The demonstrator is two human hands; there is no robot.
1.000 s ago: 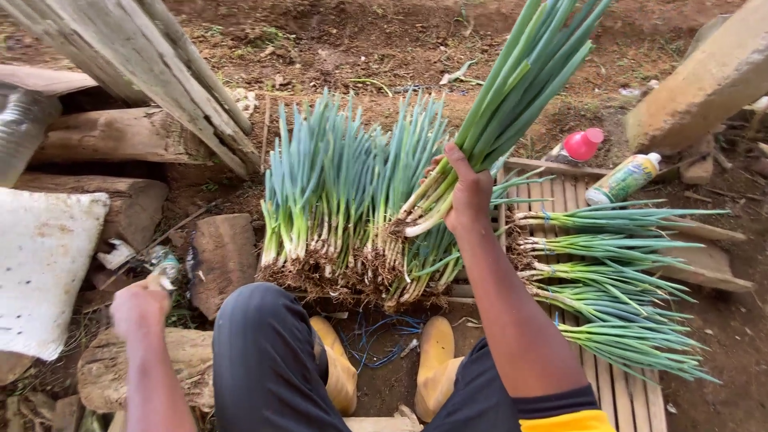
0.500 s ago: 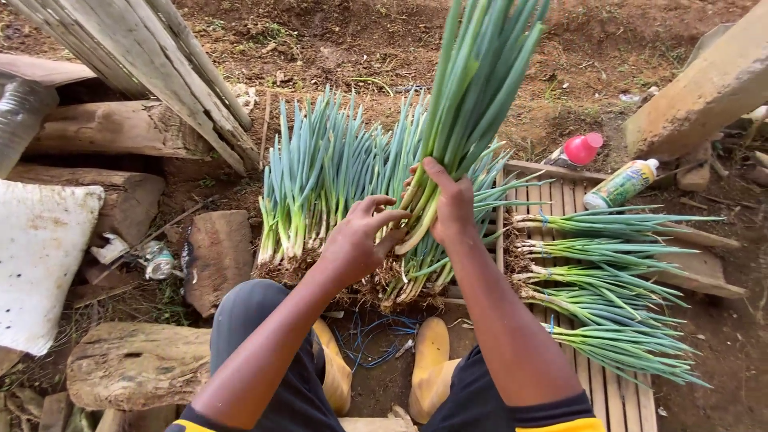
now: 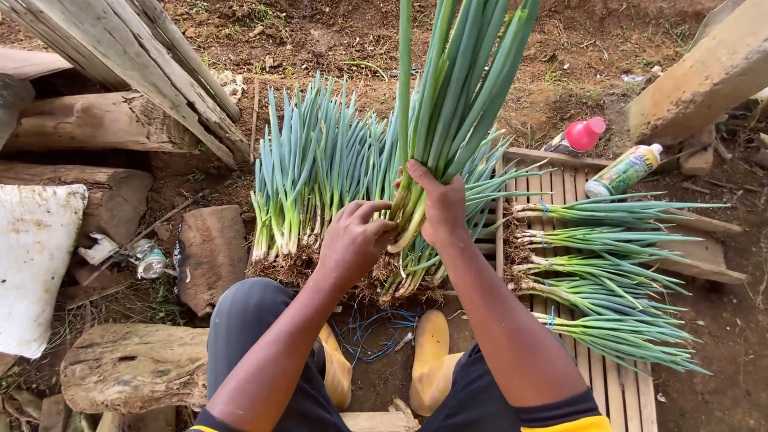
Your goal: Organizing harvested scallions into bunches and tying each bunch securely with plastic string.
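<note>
My right hand (image 3: pixel 438 210) grips a thick bunch of green onions (image 3: pixel 464 88) near its white stems, holding it upright so the leaves rise past the top of the view. My left hand (image 3: pixel 352 240) curls its fingers against the lower stems of that same bunch. Behind and under both hands a row of loose green onions (image 3: pixel 316 172) lies on the soil, roots toward me. To the right, several tied bundles of green onions (image 3: pixel 608 272) lie across a wooden slatted pallet (image 3: pixel 616 384).
Weathered planks (image 3: pixel 120 48) and logs (image 3: pixel 88 124) stand at the left, with a white sack (image 3: pixel 32 264) and a log (image 3: pixel 132 368) near my knee. A pink-capped bottle (image 3: pixel 578 136) and a green spray bottle (image 3: pixel 624 170) lie beyond the pallet. Blue twine (image 3: pixel 376 336) lies between my yellow boots (image 3: pixel 430 360).
My left hand came up from the left side and closed in on the bunch's stems. My right hand swung the bunch from a rightward tilt to nearly upright.
</note>
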